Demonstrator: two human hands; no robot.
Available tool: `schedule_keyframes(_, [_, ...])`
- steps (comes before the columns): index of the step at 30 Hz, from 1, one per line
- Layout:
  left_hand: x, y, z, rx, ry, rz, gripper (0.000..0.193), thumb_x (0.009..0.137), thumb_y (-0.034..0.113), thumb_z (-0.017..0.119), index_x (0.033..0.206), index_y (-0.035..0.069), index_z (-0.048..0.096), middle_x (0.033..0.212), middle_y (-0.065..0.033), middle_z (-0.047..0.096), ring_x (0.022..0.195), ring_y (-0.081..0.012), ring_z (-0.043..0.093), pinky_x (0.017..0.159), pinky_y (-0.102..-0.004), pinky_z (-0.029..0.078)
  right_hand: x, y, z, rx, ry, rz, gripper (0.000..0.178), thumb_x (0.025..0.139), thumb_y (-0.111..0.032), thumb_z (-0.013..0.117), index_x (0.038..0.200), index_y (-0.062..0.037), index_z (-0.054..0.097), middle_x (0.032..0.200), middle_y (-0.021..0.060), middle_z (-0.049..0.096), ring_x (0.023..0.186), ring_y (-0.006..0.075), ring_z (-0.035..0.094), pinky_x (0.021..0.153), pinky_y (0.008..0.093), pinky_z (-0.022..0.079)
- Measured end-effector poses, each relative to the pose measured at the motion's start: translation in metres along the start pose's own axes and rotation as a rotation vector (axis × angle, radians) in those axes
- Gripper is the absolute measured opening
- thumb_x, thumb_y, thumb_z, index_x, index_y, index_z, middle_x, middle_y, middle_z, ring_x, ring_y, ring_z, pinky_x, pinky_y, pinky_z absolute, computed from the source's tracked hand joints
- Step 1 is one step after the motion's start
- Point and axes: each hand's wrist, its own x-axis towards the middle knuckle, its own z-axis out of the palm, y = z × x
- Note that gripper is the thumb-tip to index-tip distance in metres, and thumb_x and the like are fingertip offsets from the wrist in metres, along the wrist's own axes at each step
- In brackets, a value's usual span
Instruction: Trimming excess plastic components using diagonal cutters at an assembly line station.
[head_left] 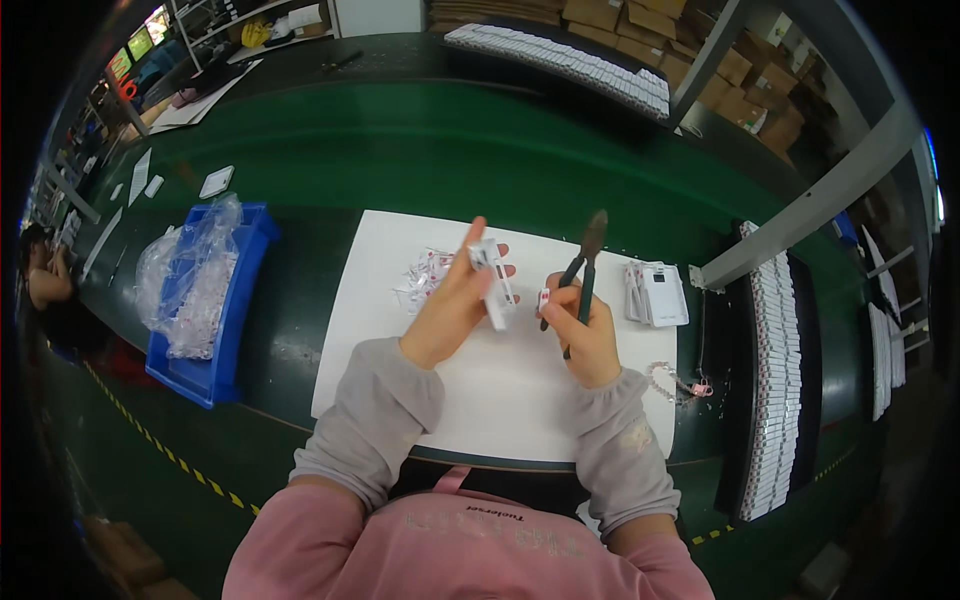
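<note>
My left hand point(447, 312) is closed round a flat white plastic housing point(496, 304), tilted on edge and a little smeared by motion. In my right hand point(590, 345) is a pair of pliers point(594, 238) with dark handles, its jaws pointing away from me. The same hand pinches a small white piece with a red mark point(543, 297) between thumb and finger, just right of the housing. Beyond my left hand lies a loose pile of small white pieces point(422, 280). Right of the pliers, several white housings point(662, 296) lean together in a stack.
Under my hands is a white board point(480, 400) on a green bench point(330, 150). A blue bin point(235, 320) with clear plastic bags stands left. Long rows of white housings point(775, 380) line the right side, by a grey metal post point(790, 225). A beaded chain point(662, 380) lies near the board's right edge.
</note>
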Motion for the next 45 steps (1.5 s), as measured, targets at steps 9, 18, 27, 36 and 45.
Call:
schedule_keyframes(9, [0.001, -0.027, -0.001, 0.433, -0.231, 0.112, 0.075, 0.088, 0.014, 0.062, 0.148, 0.015, 0.018, 0.134, -0.0098, 0.035, 0.119, -0.0207, 0.042, 0.094, -0.0358, 0.046, -0.008, 0.001, 0.001, -0.036, -0.083, -0.080, 0.010, 0.083, -0.009, 0.065, 0.086, -0.0011, 0.060, 0.102, 0.0061, 0.048, 0.089, 0.0141, 0.047, 0.082, 0.0278, 0.040])
schedule_keyframes(18, [0.001, -0.026, 0.001, 0.548, -0.221, 0.043, 0.081, 0.085, 0.022, 0.066, 0.148, 0.012, 0.017, 0.139, -0.0099, 0.031, 0.124, -0.0214, 0.037, 0.094, -0.0356, 0.045, -0.008, 0.000, 0.003, -0.125, 0.043, -0.077, 0.011, 0.082, -0.010, 0.066, 0.082, -0.0005, 0.061, 0.094, 0.0065, 0.049, 0.086, 0.0159, 0.047, 0.080, 0.0289, 0.041])
schedule_keyframes(27, [0.000, -0.029, 0.000, 0.785, -0.124, 0.196, 0.069, 0.079, 0.028, 0.072, 0.139, 0.013, 0.040, 0.120, -0.0081, 0.035, 0.111, -0.0212, 0.040, 0.093, -0.0361, 0.041, -0.009, 0.001, 0.004, -0.160, 0.069, -0.044, 0.011, 0.080, -0.008, 0.067, 0.075, -0.0008, 0.061, 0.090, 0.0050, 0.049, 0.081, 0.0133, 0.046, 0.071, 0.0258, 0.038])
schedule_keyframes(36, [0.002, -0.035, -0.004, 0.744, -0.096, 0.266, 0.063, 0.074, 0.024, 0.077, 0.130, 0.017, 0.049, 0.123, -0.0090, 0.032, 0.110, -0.0218, 0.039, 0.092, -0.0353, 0.039, -0.009, -0.002, 0.010, -0.073, 0.085, 0.102, 0.010, 0.081, -0.009, 0.067, 0.082, -0.0013, 0.061, 0.092, 0.0039, 0.050, 0.080, 0.0121, 0.047, 0.068, 0.0246, 0.039])
schedule_keyframes(45, [-0.003, -0.044, 0.023, 0.191, -0.047, 0.088, 0.056, 0.099, 0.051, 0.022, 0.132, 0.008, 0.035, 0.116, -0.0074, 0.050, 0.102, -0.0157, 0.050, 0.093, -0.0298, 0.040, -0.007, 0.018, 0.024, -0.531, 0.056, -0.283, 0.008, 0.082, -0.006, 0.063, 0.081, 0.0004, 0.059, 0.089, 0.0068, 0.054, 0.077, 0.0143, 0.053, 0.065, 0.0246, 0.044])
